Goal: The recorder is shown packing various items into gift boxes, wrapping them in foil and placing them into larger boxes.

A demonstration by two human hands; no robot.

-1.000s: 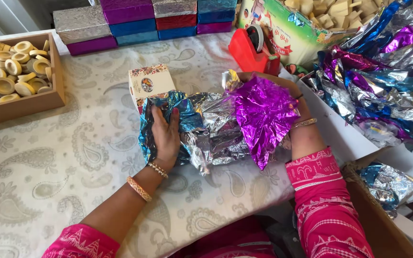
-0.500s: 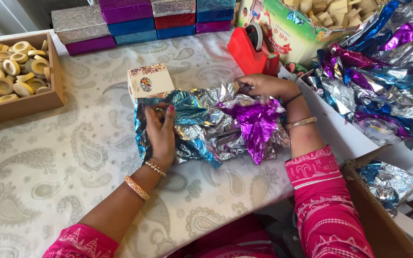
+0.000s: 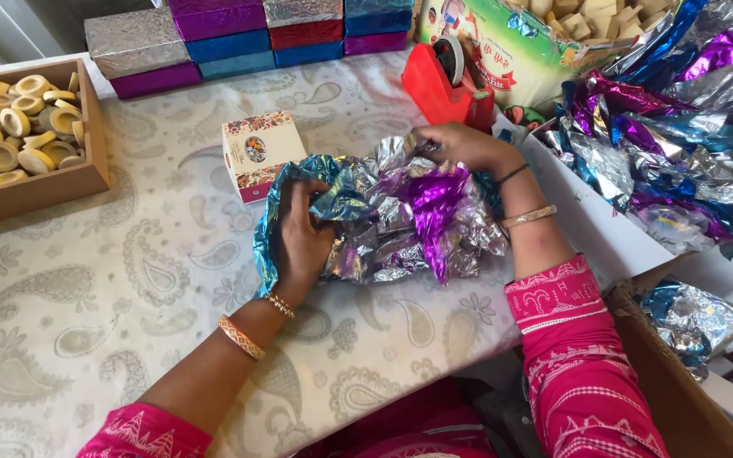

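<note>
At frame centre, I see the purple foil sheet [image 3: 434, 203] now flattened onto the crumpled foil pile [image 3: 383, 233]; left hand [image 3: 303, 242] fingers clamp it, right hand [image 3: 460, 144] fingers pinch its top edge.

Bright, even light; soft shadows under the hands; glare sparkles on the crumpled foil sheets [image 3: 400, 220]; focus stays sharp throughout.

We count two hands, the left hand [image 3: 303, 242] and right hand [image 3: 460, 146], both on the foil pile [image 3: 383, 220]. Beside that pile stands one printed box [image 3: 260, 153]; behind it, one red tape dispenser [image 3: 444, 89]. Farther behind we count eight foil-wrapped boxes [image 3: 239, 34] in view. Left of the pile sits one wooden tray [image 3: 40, 188], its rings too many to count.
</note>
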